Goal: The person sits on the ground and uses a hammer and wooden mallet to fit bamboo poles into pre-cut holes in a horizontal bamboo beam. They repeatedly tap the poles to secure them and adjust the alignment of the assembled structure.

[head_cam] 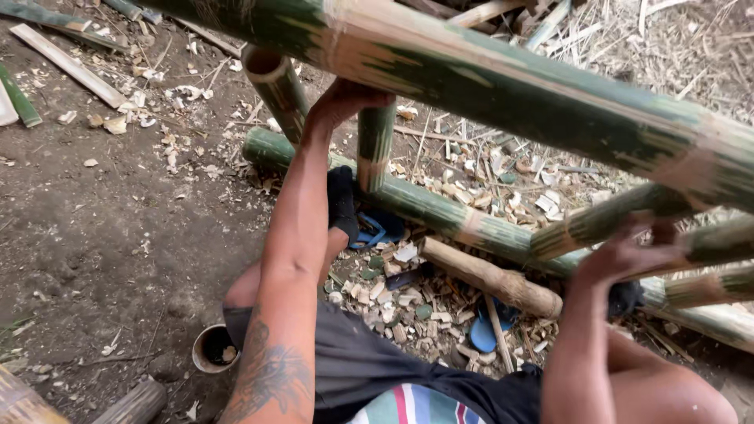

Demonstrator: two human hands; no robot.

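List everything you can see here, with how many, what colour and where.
Thick green bamboo pole: one, green and tan, across the top.
Lower green bamboo pole: one, on the ground.
Short green bamboo rung: one, upright at centre.
Brown wooden log: one, on the chips.
Pale bamboo chips: many, centre ground.
Blue sandals: two, under the frame.
Round cup: one, lower left.
Left hand: grip on the rung top.
Right hand: grip on a right-side rung.
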